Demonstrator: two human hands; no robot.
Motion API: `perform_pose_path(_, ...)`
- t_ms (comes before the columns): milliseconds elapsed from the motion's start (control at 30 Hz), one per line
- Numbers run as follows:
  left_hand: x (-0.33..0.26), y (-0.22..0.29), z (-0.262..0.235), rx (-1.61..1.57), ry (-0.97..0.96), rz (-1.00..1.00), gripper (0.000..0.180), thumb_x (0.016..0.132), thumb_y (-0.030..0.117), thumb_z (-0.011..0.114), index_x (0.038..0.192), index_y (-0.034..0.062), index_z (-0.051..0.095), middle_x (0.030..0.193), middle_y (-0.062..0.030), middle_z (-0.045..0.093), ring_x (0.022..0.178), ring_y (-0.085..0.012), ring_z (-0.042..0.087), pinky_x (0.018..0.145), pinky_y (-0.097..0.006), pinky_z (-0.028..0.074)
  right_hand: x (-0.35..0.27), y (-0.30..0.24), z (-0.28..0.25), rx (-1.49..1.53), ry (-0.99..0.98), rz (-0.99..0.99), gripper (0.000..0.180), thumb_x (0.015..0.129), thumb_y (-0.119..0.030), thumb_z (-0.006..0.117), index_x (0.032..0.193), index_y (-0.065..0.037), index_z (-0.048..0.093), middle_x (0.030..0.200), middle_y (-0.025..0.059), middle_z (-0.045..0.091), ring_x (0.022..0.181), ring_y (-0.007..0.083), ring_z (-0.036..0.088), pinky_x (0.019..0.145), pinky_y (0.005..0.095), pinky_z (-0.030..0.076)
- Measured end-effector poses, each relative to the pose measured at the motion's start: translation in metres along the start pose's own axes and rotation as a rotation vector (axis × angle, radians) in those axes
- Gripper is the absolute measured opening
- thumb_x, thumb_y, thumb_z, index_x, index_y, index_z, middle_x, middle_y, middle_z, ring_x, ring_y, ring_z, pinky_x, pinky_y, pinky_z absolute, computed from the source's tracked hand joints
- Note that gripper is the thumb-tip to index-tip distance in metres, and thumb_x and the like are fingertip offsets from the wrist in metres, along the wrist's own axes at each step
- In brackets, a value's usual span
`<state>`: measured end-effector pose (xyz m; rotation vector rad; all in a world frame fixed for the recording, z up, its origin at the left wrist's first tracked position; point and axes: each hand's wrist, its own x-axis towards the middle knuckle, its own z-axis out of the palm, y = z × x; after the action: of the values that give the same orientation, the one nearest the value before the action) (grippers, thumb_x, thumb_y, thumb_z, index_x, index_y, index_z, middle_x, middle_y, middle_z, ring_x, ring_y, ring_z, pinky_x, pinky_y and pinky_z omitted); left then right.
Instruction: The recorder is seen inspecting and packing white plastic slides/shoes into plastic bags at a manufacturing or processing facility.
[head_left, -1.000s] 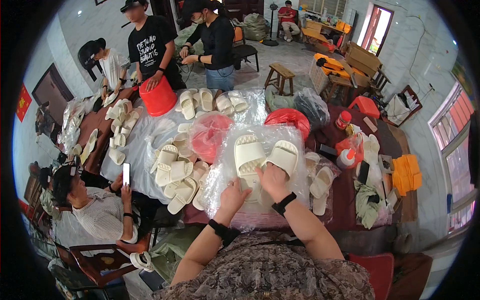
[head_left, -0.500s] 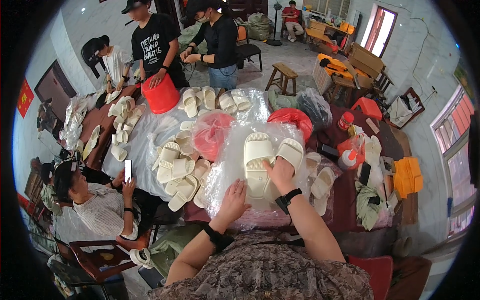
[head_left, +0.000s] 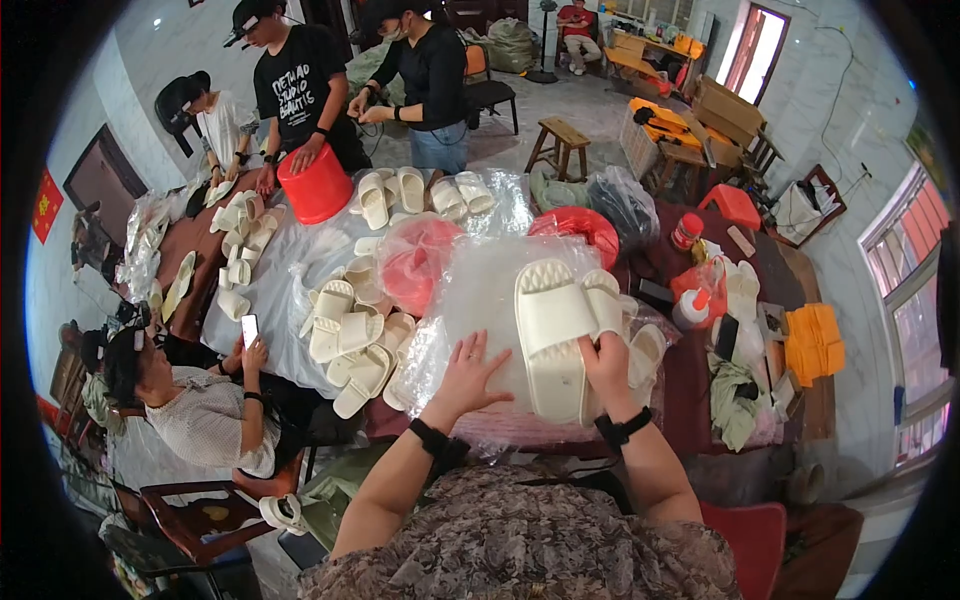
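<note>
A pair of cream slide slippers (head_left: 558, 385) is gripped at the inner side by my right hand (head_left: 607, 372), its fingers closed on them. The front slipper partly covers the second slipper (head_left: 603, 297). Under and to the left of them lies a stack of clear plastic bags (head_left: 472, 275). My left hand (head_left: 468, 378) rests on the bags with fingers spread and holds nothing. Just left of the bags is a pile of loose cream slippers (head_left: 350, 335).
Past the bags sit a pink plastic bundle (head_left: 418, 265) and a red plastic bag (head_left: 590, 228). A white squeeze bottle (head_left: 692, 308) and a red-lidded jar (head_left: 687, 231) stand to the right. One person at far left steadies a red bucket (head_left: 315, 188); a seated person holds a phone (head_left: 249, 330).
My right hand has lifted the slippers off the bags and moved them right, one now overlapping the other. My left hand has spread its fingers on the bags.
</note>
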<state>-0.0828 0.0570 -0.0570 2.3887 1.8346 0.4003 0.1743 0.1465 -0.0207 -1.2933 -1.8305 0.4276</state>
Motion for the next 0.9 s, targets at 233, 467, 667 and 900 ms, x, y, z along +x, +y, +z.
perform_pose_path(233, 0.02, -0.015, 0.029, 0.113, 0.078, -0.055, 0.053, 0.088, 0.046, 0.061, 0.136, 0.0236, 0.055, 0.146, -0.0317, 0.035, 0.136, -0.0458, 0.034, 0.11, -0.057, 0.029, -0.042, -0.002, -0.058, 0.196, -0.446, -0.078, 0.028, 0.082, -0.02, 0.069, 0.103, -0.002, 0.065, 0.081, 0.0209, 0.064, 0.074, 0.042, 0.06, 0.065, 0.046, 0.047)
perform_pose_path(467, 0.037, -0.008, 0.009, -0.154, 0.088, -0.16, 0.035, 0.097, 0.039, 0.051, 0.125, 0.0254, 0.067, 0.139, -0.0256, 0.048, 0.129, -0.0429, 0.043, 0.108, -0.052, 0.035, -0.069, 0.005, -0.061, 0.136, -0.761, -0.404, 0.035, 0.086, -0.025, 0.067, 0.111, -0.002, 0.061, 0.094, 0.0213, 0.064, 0.085, 0.0424, 0.061, 0.073, 0.045, 0.05)
perform_pose_path(667, 0.045, -0.027, 0.003, -0.396, -0.002, -0.264, 0.035, 0.099, 0.038, 0.048, 0.123, 0.022, 0.068, 0.141, -0.025, 0.047, 0.13, -0.0417, 0.043, 0.108, -0.048, 0.037, -0.067, -0.014, -0.073, 0.166, -0.802, -0.391, 0.032, 0.086, -0.024, 0.066, 0.109, -0.002, 0.061, 0.094, 0.0215, 0.064, 0.086, 0.042, 0.061, 0.073, 0.0453, 0.05)
perform_pose_path(900, 0.041, -0.016, -0.006, -0.277, -0.109, -0.16, 0.048, 0.093, 0.043, 0.056, 0.131, 0.0135, 0.061, 0.141, -0.0257, 0.048, 0.132, -0.0446, 0.04, 0.108, -0.051, 0.036, -0.063, 0.0, -0.071, -0.017, -0.658, -0.27, 0.028, 0.085, -0.023, 0.066, 0.094, 0.003, 0.06, 0.086, 0.0241, 0.062, 0.081, 0.0428, 0.06, 0.071, 0.0491, 0.048)
